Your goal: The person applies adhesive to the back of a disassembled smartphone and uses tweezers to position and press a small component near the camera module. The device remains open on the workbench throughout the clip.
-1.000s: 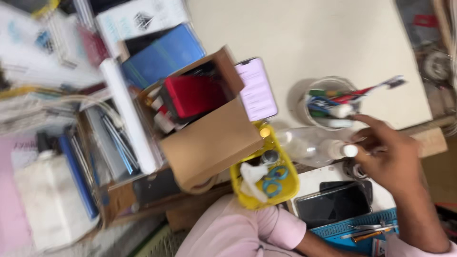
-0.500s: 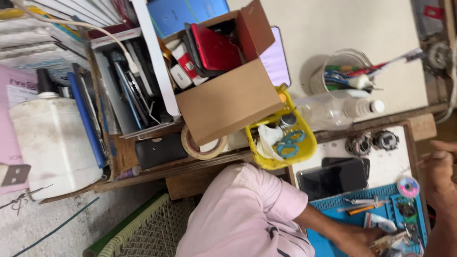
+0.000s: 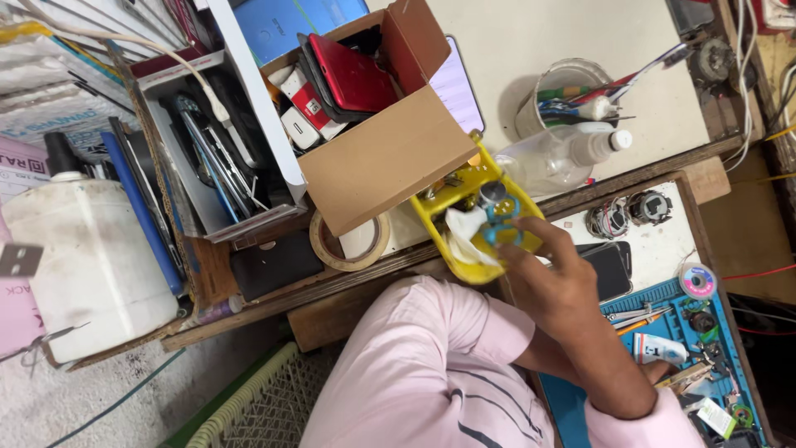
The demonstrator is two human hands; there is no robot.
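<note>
Head view now has your right hand [image 3: 554, 278] reaching up into the yellow tray [image 3: 464, 195], where half a second ago that hand sat out at the right edge near the blue work mat [image 3: 580, 406] and the tray lay untouched. The camera has also swung, so the cardboard box [image 3: 390, 158] of phones sits a little higher and more to the left than before. Your fingers are curled loosely over the tray's near corner, the tips touching the blue-handled scissors [image 3: 502, 222] and the white crumpled cloth [image 3: 466, 236] beside them; you cannot tell whether they actually pinch anything, because the back of the hand covers the fingertips. Your left hand [image 3: 663, 375] is mostly hidden behind the right forearm, only a sliver showing low on the mat near a white tube [image 3: 659, 348], and its grip cannot be made out. The tray stands on the bench edge, between the box and the clear plastic bottle [image 3: 564, 158], touching the box's lower corner. A tape roll [image 3: 348, 242] lies just left of the tray.
</note>
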